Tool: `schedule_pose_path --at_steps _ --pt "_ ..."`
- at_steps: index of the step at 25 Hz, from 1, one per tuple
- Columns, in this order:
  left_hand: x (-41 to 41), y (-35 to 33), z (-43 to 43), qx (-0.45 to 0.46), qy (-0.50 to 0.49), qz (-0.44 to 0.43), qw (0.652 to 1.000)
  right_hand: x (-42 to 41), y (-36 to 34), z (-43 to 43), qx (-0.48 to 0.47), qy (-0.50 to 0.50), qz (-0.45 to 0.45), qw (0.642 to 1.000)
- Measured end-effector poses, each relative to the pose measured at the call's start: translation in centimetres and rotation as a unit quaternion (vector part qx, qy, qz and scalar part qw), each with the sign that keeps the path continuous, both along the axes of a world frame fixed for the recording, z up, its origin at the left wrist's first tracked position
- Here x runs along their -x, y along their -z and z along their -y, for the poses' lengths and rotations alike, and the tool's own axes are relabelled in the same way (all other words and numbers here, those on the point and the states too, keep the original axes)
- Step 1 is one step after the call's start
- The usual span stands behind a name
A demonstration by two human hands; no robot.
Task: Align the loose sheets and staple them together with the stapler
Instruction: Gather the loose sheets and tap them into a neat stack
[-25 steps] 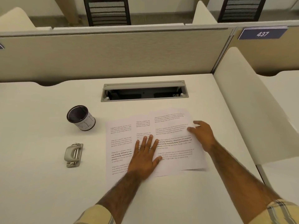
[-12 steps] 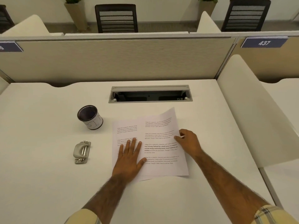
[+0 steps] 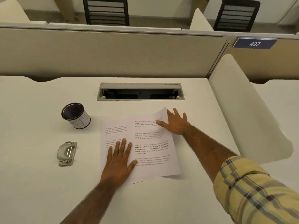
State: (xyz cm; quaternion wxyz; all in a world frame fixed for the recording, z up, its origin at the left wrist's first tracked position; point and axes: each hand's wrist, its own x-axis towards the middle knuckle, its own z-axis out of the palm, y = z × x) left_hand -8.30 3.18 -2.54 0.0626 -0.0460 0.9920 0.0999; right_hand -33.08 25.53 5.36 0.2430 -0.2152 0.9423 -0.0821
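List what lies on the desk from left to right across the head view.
stapler → cup → left hand pressing flat on the sheets → right hand at the sheets' far right corner → white side divider

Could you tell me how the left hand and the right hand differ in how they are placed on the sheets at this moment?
The left hand lies flat on the near left part of the sheets; the right hand rests at their far right corner. The left hand's fingers lie close together; the right hand's are spread. Both are open, palm down, holding nothing.
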Motion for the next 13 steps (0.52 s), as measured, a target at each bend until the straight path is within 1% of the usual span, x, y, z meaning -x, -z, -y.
schedule_pose_path --at_steps 4,7,9,10,11,13 --pt "0.0 -0.7 -0.1 -0.005 -0.002 0.01 1.0 0.4 1.3 -0.3 -0.037 -0.025 -0.025 0.999" --pt "0.0 -0.9 -0.1 0.002 -0.004 0.019 1.0 -0.9 1.0 -0.1 -0.015 -0.048 -0.032 0.998" --pt "0.0 -0.9 -0.1 0.001 -0.005 0.019 1.0 -1.7 1.1 0.3 0.02 -0.04 -0.022 0.999" --pt "-0.1 -0.8 -0.1 -0.002 -0.005 0.017 1.0 -2.3 0.8 0.4 0.068 -0.011 -0.006 0.998" --pt "-0.2 -0.7 0.0 -0.003 -0.005 0.017 1.0 -3.0 0.5 0.5 0.142 0.039 0.019 0.989" --pt "-0.3 -0.7 0.0 -0.004 -0.006 0.023 1.0 -4.9 -0.1 0.5 0.307 0.141 0.061 0.939"
